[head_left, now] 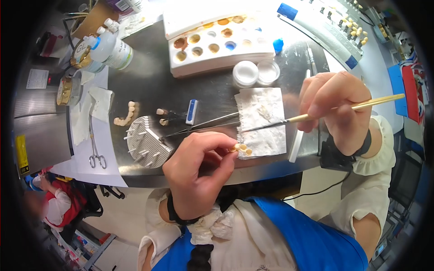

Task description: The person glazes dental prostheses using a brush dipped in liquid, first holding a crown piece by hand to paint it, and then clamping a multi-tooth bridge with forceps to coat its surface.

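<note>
Between the thumb and forefinger of my left hand [197, 169] is a small dental bridge [243, 149], its hollow tooth crowns showing past the fingertips. My right hand [337, 106] grips a fine paintbrush [298, 119] with a light wooden handle. The dark brush tip points left, above a folded white tissue [266, 131] and a little way off the bridge. Left of my left hand lies a honeycomb firing tray [147, 142] with upright white pegs. Another curved row of tooth crowns [126, 114] rests beyond it, and tweezers [199, 124] lie behind my left hand.
A white palette [221, 47] with coloured wells stands at the back, with two round white jars [246, 73] before it. Bottles [110, 52] and scissor-like forceps [94, 144] are at the left. A tooth shade guide [348, 29] is back right. A person [61, 203] sits far left.
</note>
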Demonstrator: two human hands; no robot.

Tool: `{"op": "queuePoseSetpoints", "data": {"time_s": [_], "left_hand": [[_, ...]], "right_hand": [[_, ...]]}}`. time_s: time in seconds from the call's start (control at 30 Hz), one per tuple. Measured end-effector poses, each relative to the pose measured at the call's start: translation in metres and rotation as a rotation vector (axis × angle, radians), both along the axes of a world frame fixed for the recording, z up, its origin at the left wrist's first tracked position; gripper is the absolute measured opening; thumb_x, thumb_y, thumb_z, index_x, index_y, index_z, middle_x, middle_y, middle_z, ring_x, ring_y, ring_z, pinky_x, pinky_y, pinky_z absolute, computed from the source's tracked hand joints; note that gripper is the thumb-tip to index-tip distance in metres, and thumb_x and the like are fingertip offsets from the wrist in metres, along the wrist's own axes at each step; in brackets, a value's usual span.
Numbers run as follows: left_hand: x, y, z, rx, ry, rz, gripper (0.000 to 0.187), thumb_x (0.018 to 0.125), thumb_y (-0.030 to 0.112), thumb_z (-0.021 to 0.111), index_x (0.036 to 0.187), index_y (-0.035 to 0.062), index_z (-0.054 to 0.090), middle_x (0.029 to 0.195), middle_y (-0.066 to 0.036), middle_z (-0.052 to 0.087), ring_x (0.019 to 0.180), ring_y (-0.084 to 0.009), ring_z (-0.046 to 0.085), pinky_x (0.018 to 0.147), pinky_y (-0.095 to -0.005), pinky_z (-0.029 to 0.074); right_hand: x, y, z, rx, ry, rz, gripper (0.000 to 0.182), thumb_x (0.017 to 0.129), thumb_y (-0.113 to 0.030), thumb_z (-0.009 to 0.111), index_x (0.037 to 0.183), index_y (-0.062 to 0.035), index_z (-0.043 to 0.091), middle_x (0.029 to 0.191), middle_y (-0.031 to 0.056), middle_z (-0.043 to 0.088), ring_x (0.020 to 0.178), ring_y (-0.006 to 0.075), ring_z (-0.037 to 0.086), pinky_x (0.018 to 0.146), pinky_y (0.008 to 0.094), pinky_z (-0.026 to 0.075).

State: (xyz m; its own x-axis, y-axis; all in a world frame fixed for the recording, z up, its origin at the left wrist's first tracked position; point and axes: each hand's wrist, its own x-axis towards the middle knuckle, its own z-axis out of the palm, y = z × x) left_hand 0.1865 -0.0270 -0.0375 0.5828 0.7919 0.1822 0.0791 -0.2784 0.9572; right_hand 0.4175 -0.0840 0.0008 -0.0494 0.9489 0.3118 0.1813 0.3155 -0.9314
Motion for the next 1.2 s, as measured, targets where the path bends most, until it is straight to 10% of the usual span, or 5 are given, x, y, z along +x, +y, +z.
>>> {"op": "queuePoseSetpoints", "data": {"time_s": [0.73,1.2], "left_hand": [[0.000,-0.003,-0.004,0.001,-0.022,0.020,0.021,0.073,-0.009,0.067,0.091,0.0005,0.061,0.087,-0.008,0.063,0.068,-0.0101,0.062,0.058,-0.0203,0.051],[-0.003,0.002,-0.007,0.130,-0.030,-0.071,0.023,0.069,-0.015,0.064,0.088,-0.0038,0.058,0.087,-0.014,0.062,0.076,-0.0149,0.062,0.062,-0.0218,0.051]], "right_hand": [[0.000,-0.002,-0.014,0.142,0.237,0.089,0.018,0.079,0.009,0.059,0.076,-0.0014,0.044,0.064,0.0063,0.053,0.058,0.0132,0.058,0.052,0.0215,0.045],[0.004,-0.005,-0.012,0.096,-0.072,0.190,0.014,0.080,0.000,0.059,0.082,-0.0023,0.045,0.068,0.0139,0.060,0.055,0.0155,0.055,0.047,0.0236,0.044]]}}
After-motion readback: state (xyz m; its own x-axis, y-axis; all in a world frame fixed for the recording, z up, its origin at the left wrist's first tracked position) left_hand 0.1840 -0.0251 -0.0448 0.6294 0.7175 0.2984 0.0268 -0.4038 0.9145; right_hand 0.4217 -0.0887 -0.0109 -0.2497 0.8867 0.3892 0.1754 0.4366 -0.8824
